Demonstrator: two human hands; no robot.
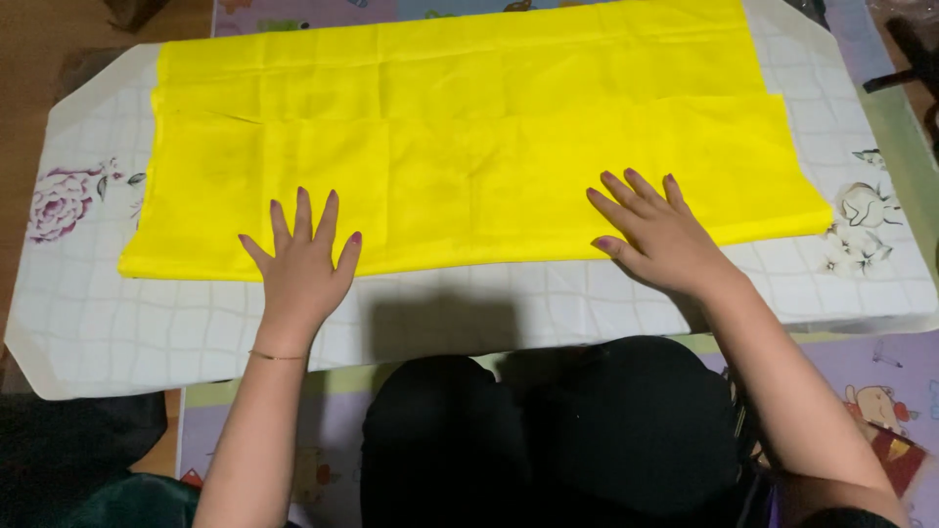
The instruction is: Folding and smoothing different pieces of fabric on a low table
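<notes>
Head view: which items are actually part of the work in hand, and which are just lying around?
In use:
- yellow cloth, folded, spread flat
- left hand, flat on the cloth's near edge
- right hand, flat on the cloth's near edge
- white floral-print board under the cloth

Lying about:
- cartoon-print play mat on the floor
- dark object at the far right edge, too cropped to identify

The yellow cloth point(469, 147) looks like thin woven fabric, matt, with soft fold creases crossing it and a slightly mottled tone toward 9 o'clock. Under it the table cover point(98, 323) is a smooth white sheet, cloth or coated plastic, hard to tell which, printed with a faint grid and flowers; its finish is dull. The floor mat point(880, 372) at 4 o'clock appears smooth, foam-like and printed in colours. At 11 o'clock the bare floor point(29, 59) looks like brown wood, low sheen
</notes>
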